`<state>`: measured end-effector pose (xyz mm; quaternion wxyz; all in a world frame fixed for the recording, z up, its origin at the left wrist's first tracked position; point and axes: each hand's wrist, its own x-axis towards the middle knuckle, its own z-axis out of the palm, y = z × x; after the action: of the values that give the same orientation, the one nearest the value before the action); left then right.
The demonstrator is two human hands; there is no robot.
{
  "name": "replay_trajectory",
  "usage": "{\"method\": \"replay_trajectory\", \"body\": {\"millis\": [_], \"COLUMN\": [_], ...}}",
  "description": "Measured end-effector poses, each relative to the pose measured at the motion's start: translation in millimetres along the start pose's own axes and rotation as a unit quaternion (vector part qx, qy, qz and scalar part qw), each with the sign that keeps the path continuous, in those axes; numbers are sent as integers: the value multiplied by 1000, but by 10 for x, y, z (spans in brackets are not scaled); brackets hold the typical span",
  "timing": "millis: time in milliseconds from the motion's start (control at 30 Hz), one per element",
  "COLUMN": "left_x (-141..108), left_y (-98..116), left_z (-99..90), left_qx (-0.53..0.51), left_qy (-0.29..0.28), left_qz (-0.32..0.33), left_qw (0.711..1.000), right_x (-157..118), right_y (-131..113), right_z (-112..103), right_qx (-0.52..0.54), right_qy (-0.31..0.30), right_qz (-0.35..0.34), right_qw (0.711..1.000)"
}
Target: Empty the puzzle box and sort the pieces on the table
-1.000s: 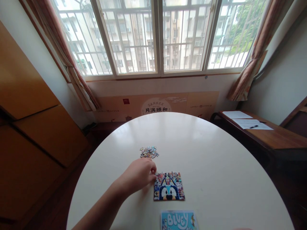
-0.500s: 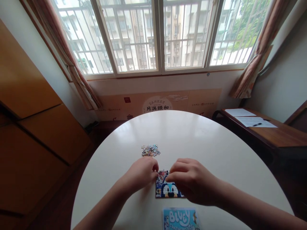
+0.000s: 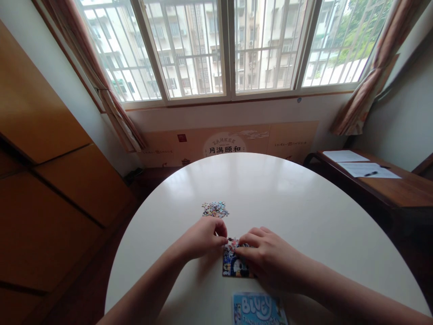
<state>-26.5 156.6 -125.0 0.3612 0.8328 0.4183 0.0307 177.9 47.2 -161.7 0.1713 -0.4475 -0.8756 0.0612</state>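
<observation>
A partly built jigsaw puzzle (image 3: 232,265) with a dark-blue cartoon dog lies flat in front of me. At its upper left edge my left hand (image 3: 210,234) is closed in a pinch, with a small dark puzzle piece (image 3: 230,239) at its fingertips. My right hand (image 3: 269,253) rests over the right part of the puzzle, thumb and fingers slightly apart, fingertips touching its upper area. It hides much of the picture there. Behind the left hand sits a pile of loose puzzle pieces (image 3: 215,209). Close to me lies a light-blue "Bluey" packet (image 3: 257,309), cut off by the frame's bottom edge.
Everything stands on a round white table (image 3: 287,198). To the right, papers (image 3: 368,169) and a dark pen lie on a wooden desk (image 3: 416,187). A wooden cabinet (image 3: 67,189) is on the left. A printed carton (image 3: 192,140) stands below the barred window.
My right hand has come down onto the puzzle and covers more of the dog's face. My left hand has moved slightly to the puzzle's top edge. The view has shifted a little.
</observation>
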Motion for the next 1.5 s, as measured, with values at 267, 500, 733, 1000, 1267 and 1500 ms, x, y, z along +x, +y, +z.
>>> {"method": "replay_trajectory", "body": {"millis": [267,500,733,1000,1267,1500], "left_x": [126,262,232,32,4,63], "left_y": [-331,-451,-386,-88,27,7], "left_z": [-285,-239,-236,-14,196,231], "left_qx": [-40,-29,60,133,146,114], "left_qy": [166,218,263,162,78,86], "left_qz": [-22,-30,-32,67,92,80], "left_qw": [985,975,962,975,982,986], "right_x": [-17,-8,-29,-47,-64,-58], "right_y": [44,37,41,94,121,121], "right_z": [4,-38,-83,-181,-164,-107], "right_qx": [14,29,37,10,10,7], "right_qy": [5,1,-6,-33,-35,-32], "right_qz": [8,13,15,43,43,42], "right_qw": [1000,1000,999,998,998,999]}}
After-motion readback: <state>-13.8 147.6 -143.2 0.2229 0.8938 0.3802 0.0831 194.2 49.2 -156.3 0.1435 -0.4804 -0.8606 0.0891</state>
